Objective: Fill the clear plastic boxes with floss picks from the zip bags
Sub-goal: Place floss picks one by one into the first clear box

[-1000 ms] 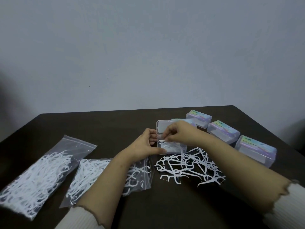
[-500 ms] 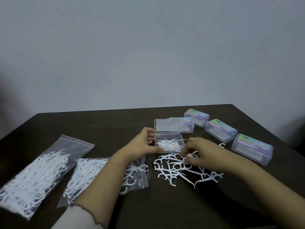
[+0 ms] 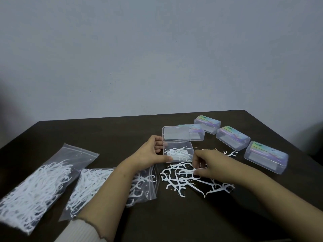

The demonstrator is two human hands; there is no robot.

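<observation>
Far left on the dark table (image 3: 108, 131): my full zip bag (image 3: 35, 186) of white floss picks. Beside it, a second zip bag (image 3: 97, 187), partly under my left forearm. Centre: open clear box (image 3: 178, 152), lid up, a few picks inside; my left hand (image 3: 148, 154) grips its left end, thumb and fingers curled around it. Just in front: loose floss picks (image 3: 176, 180) scattered on the table; my right hand (image 3: 209, 165) rests on the pile, its fingers pinching one pick. Right, well apart: four closed boxes (image 3: 232, 138) in a diagonal row
</observation>
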